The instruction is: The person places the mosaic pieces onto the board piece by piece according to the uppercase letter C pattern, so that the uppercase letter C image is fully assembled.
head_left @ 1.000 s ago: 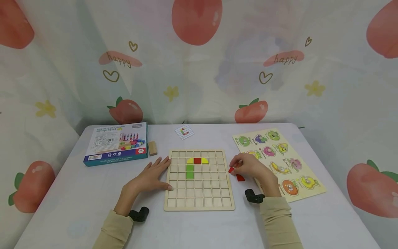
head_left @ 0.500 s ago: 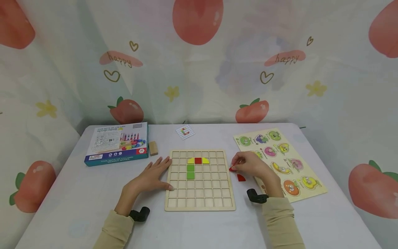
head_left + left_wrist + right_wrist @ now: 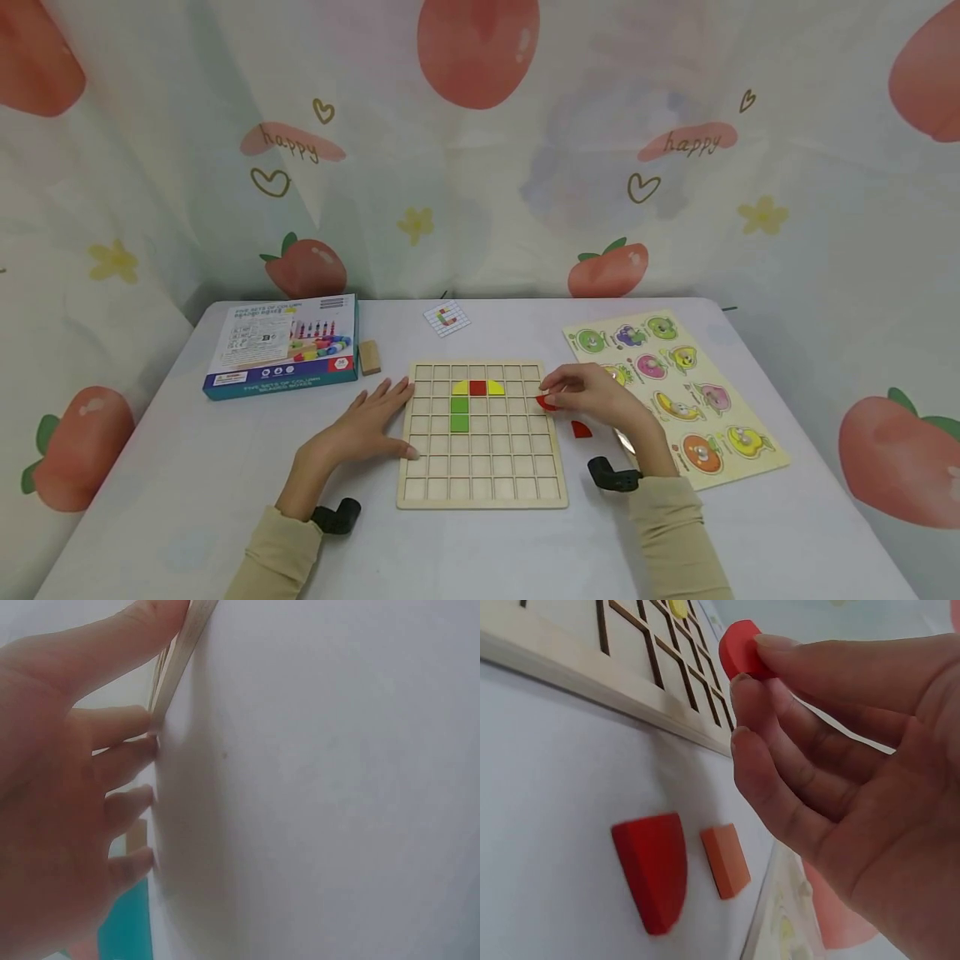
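Observation:
My left hand (image 3: pixel 358 427) lies with straight, spread fingers along the left edge of the wooden grid board (image 3: pixel 480 503), thumb and fingertips touching its rim. Between thumb and fingers, my right hand (image 3: pixel 600 395) pinches a red block (image 3: pixel 742 651) with a curved side, raised over the board's right edge. On the board sit a red square (image 3: pixel 477 387), a yellow quarter-round (image 3: pixel 496 387) at its right, another at its left, and two green squares (image 3: pixel 459 414) below. A second red quarter-round block (image 3: pixel 654 870) lies on the table beside an orange block (image 3: pixel 726 860).
At back left stands a boxed toy set (image 3: pixel 281 346) with a small wooden block (image 3: pixel 369 357) beside it. A pattern card (image 3: pixel 447 318) lies behind the board. The fruit puzzle board (image 3: pixel 678 392) lies to the right, under my right forearm.
My right hand has lifted the red block and moved left, from beside the board to over its right edge. The left hand stays in place.

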### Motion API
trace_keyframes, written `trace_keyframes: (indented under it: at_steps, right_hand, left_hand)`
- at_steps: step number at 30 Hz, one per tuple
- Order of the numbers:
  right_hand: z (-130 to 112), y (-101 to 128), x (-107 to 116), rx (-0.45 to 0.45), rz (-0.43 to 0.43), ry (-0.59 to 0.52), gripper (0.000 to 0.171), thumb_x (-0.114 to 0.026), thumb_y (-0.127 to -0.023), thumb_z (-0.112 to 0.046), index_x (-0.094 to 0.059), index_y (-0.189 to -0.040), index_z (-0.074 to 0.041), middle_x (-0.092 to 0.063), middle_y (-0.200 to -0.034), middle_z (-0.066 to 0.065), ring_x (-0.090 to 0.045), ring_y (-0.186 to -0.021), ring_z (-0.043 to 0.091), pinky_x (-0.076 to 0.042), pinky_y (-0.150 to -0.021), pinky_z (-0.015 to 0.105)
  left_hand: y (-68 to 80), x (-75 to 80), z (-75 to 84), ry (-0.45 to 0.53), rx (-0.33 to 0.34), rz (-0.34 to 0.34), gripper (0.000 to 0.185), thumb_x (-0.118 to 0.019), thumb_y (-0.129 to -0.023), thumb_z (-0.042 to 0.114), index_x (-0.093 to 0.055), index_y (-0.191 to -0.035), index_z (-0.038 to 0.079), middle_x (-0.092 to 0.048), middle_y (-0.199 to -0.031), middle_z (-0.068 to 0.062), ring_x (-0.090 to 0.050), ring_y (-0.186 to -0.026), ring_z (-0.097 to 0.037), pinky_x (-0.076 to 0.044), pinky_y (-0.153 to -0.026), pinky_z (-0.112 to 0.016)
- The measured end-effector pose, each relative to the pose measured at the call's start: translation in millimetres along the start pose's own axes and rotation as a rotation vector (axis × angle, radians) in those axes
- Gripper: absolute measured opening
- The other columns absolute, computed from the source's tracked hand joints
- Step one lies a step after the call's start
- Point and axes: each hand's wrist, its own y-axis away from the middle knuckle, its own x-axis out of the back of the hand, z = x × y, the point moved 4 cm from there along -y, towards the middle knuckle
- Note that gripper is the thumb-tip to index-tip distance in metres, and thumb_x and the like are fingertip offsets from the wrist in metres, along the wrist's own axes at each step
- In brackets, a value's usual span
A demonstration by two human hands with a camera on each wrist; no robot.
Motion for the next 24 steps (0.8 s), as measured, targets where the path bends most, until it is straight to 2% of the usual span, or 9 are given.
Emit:
trace_keyframes:
  at_steps: [8,13,17,24]
  right_hand:
    - [-6.6,-7.6,-16.0,0.009,-0.028,-0.091,0.017,-0.069,-0.095,-0.009,-0.074,-0.111,-0.005,-0.073,-0.096,0.008,-0.071,-0.079,0.02,-0.058,-0.078,0.027]
    - [-16.8,-11.1,-27.5,0.042,-0.043,-0.073,0.015,-0.068,-0.096,-0.01,-0.075,-0.109,-0.008,-0.075,-0.1,0.005,-0.071,-0.085,0.018,-0.057,-0.085,0.029]
    - [-25.1,-13.7,-34.6,0.084,-0.023,-0.044,0.013,-0.07,-0.095,-0.01,-0.076,-0.107,-0.007,-0.074,-0.1,0.006,-0.07,-0.088,0.016,-0.057,-0.086,0.029]
    - [-34.9,-16.8,-48.5,0.08,-0.011,-0.102,0.012,-0.07,-0.095,-0.006,-0.075,-0.106,-0.004,-0.072,-0.101,0.01,-0.075,-0.09,0.019,-0.059,-0.083,0.028]
  left_hand:
    - [0.1,0.2,0.0,-0.004,-0.004,0.003,0.105,-0.085,-0.081,0.045,-0.028,-0.164,0.011,-0.019,-0.172,-0.01,-0.005,-0.161,-0.037,-0.001,-0.128,-0.062]
    - [-0.3,0.2,0.0,-0.004,-0.004,0.0,0.106,-0.085,-0.081,0.045,-0.028,-0.164,0.011,-0.019,-0.172,-0.01,-0.004,-0.161,-0.037,0.0,-0.128,-0.061]
    - [-1.6,-0.6,-0.7,-0.012,-0.001,0.0,0.106,-0.085,-0.081,0.046,-0.027,-0.164,0.012,-0.018,-0.173,-0.008,-0.004,-0.161,-0.036,0.0,-0.128,-0.061]
    - [-2.6,-2.3,-1.3,-0.011,0.008,-0.005,0.106,-0.085,-0.081,0.046,-0.027,-0.164,0.013,-0.018,-0.173,-0.007,-0.002,-0.161,-0.035,0.001,-0.128,-0.06]
